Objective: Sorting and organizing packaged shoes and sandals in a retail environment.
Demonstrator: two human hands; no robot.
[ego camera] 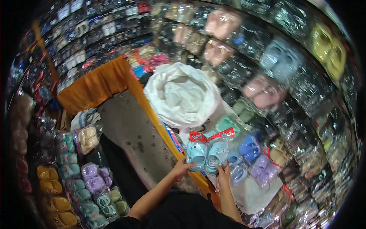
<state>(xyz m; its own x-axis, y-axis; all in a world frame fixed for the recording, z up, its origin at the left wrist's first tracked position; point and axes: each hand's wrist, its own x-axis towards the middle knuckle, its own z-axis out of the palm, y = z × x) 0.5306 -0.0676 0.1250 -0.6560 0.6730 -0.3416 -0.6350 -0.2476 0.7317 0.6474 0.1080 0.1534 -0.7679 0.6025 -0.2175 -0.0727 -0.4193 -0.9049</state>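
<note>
A pair of light blue clogs (207, 156) in clear plastic with a red printed header is held up in front of me. My left hand (181, 169) grips the pack's lower left side, thumb over the front. On the lower right, my right hand (223, 174) pinches the other clog's edge. Just beyond the pack stands a large white woven sack (183, 94), its mouth gaping and its rim rolled outward. Wrapped blue clogs (249, 148) and purple clogs (263, 169) lie to the right of my right hand.
Shelves of plastic-wrapped footwear (226, 54) rise beyond and to the right. An orange cloth (97, 84) skirts the display edge around the grey floor (125, 120). On the left are rows of yellow clogs (58, 204), teal clogs (81, 190) and purple packs (94, 177).
</note>
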